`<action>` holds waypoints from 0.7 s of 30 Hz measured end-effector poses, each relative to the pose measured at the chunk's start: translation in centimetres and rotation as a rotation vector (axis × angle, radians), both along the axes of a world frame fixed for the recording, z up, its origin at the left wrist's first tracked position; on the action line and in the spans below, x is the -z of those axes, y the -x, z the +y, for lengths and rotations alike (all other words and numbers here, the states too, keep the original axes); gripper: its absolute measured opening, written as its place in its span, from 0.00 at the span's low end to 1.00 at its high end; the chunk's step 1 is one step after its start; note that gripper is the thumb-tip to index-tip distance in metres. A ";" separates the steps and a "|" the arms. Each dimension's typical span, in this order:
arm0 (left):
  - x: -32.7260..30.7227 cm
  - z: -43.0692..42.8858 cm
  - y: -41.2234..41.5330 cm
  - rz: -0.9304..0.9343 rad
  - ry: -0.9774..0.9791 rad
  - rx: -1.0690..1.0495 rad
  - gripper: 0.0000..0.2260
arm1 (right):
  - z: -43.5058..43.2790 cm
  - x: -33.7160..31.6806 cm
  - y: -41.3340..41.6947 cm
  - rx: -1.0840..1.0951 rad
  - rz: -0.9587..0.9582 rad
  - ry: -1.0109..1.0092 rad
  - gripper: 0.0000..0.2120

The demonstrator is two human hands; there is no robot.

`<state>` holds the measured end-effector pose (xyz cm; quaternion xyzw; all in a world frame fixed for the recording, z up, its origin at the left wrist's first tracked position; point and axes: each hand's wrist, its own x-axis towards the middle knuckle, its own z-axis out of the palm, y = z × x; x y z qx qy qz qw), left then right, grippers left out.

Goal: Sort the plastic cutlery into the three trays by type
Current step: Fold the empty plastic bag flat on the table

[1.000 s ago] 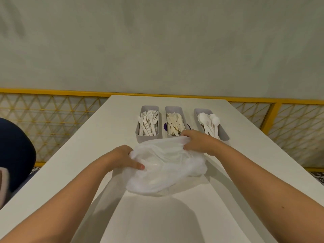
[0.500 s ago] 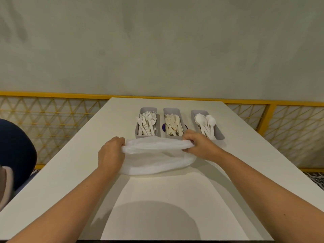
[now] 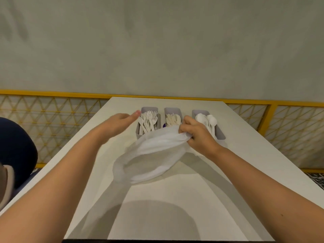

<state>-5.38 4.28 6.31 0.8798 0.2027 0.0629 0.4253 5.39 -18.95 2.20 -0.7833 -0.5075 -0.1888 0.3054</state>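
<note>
Head view: the left hand (image 3: pixel 121 124) is above the table (image 3: pixel 245 155), just left of the left tray (image 3: pixel 149 108). Its fingers (image 3: pixel 135 114) are stretched out straight and close together, holding nothing. The hand is blurred, so I cannot tell whether the fingertips touch the tray wall.

The right hand (image 3: pixel 197 135) is curled tight, pinching a bunched edge of the white bag (image 3: pixel 154 155) between thumb and fingers. It holds that end up in front of the middle tray (image 3: pixel 172 109) and the right tray (image 3: pixel 221 135). From the grip the bag sags down and to the left, and its lower end lies on the table. The raised part hides the near ends of the left and middle trays.

The three trays stand side by side near the far edge of the table. Forks (image 3: pixel 149 120) lie in the left one, knives (image 3: pixel 172 120) in the middle one and spoons (image 3: pixel 207 120) in the right one. No loose cutlery shows on the table.

A yellow railing (image 3: pixel 52 94) and a grey wall (image 3: pixel 157 50) stand behind.
</note>
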 end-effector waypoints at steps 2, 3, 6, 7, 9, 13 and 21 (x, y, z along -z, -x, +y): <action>0.5 -1.7 -0.8 0.073 0.140 0.152 0.36 | 1.0 -0.6 0.7 -0.045 -0.085 -0.060 0.11; 1.2 -2.4 -1.3 0.117 0.192 0.230 0.36 | 1.5 -0.8 1.0 -0.052 -0.108 -0.089 0.11; 2.8 -3.4 -2.5 0.153 0.259 0.309 0.18 | 2.3 -1.2 1.5 -0.064 -0.115 -0.145 0.11; 2.9 -3.5 -2.6 0.103 0.295 0.296 0.11 | 2.2 -1.3 1.4 -0.065 -0.112 -0.151 0.11; 2.8 -3.0 -2.6 -0.054 0.427 0.202 0.07 | 1.6 -1.4 0.9 -0.057 -0.065 -0.142 0.12; 2.5 -0.7 -1.9 -0.234 0.471 0.047 0.06 | -0.7 -1.7 -0.7 -0.023 0.131 -0.113 0.09; 5.8 2.2 -1.9 -0.257 0.485 -0.435 0.12 | -2.1 -0.7 -0.8 0.237 0.562 -0.279 0.20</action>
